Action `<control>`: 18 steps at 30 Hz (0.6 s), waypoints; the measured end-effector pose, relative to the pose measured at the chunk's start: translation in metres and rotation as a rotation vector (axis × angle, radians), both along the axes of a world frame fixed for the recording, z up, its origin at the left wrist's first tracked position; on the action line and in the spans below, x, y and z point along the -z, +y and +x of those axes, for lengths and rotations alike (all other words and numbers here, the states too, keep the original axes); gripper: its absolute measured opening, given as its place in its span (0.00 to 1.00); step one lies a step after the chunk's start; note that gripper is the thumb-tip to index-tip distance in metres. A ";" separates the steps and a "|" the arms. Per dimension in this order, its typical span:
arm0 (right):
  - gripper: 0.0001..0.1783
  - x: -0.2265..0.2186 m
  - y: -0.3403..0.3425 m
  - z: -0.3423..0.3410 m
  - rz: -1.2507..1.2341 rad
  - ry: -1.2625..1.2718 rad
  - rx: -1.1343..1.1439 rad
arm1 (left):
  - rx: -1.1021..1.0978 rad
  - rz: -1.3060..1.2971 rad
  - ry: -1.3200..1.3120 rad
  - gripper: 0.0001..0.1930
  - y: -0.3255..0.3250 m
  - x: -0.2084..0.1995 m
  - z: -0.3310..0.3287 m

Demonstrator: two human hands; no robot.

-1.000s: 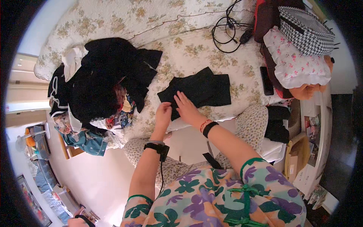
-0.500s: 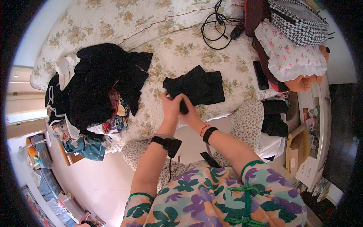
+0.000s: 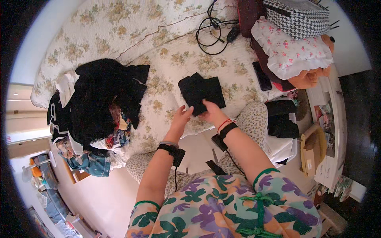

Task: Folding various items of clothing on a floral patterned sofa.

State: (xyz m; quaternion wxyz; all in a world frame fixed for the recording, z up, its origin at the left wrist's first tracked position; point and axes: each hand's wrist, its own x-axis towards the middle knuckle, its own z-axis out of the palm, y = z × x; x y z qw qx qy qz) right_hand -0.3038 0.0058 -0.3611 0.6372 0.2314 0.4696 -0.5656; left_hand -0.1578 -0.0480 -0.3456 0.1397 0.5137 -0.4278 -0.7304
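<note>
A folded black garment [image 3: 203,92] lies on the floral quilted bedcover in front of me. Its exact kind is hidden by the folds. My right hand [image 3: 213,112] grips its near edge, thumb on top and fingers underneath. Close to the near left corner is my left hand [image 3: 183,118], fingers apart and holding nothing; whether a fingertip touches the cloth I cannot tell. To the left is a large heap of black clothes [image 3: 97,103], with patterned and white pieces showing among it.
A black cable [image 3: 209,37] lies coiled on the bedcover [image 3: 166,75] at the back. At the right are a dark phone [image 3: 262,76], a frilled white cushion [image 3: 291,51] and a houndstooth bag [image 3: 299,20]. Dark folded clothes [image 3: 282,119] sit beyond my right knee.
My hands were close together at the garment's near left corner; now they are apart. The left has let go, and the right has moved right along the near edge. The view has shifted slightly.
</note>
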 end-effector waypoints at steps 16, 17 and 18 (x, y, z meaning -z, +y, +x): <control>0.30 -0.055 0.059 -0.037 -0.384 1.168 -0.439 | 0.366 -0.040 0.205 0.33 0.031 -0.148 0.060; 0.31 -0.071 0.059 -0.032 -0.513 1.033 -0.540 | 0.411 -0.065 0.202 0.34 0.034 -0.154 0.067; 0.33 -0.096 0.058 -0.025 -0.640 0.888 -0.635 | 0.448 -0.062 0.258 0.35 0.034 -0.155 0.075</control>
